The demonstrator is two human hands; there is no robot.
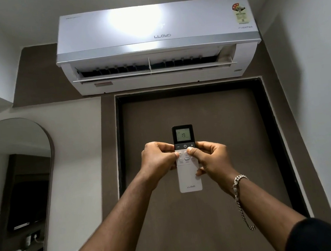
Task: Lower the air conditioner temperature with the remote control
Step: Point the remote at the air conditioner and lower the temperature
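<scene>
Head view, item: remote control [189,176], raised toward air conditioner [157,43] so its signal reaches, display reading 19, your left hand [158,159] and right hand [209,159] fingers grasping its sides, thumbs over buttons.

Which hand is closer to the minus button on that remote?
Left. The left hand grips the remote on the side of the minus button, its thumb just below. The right hand holds the opposite edge, by the plus.
</scene>
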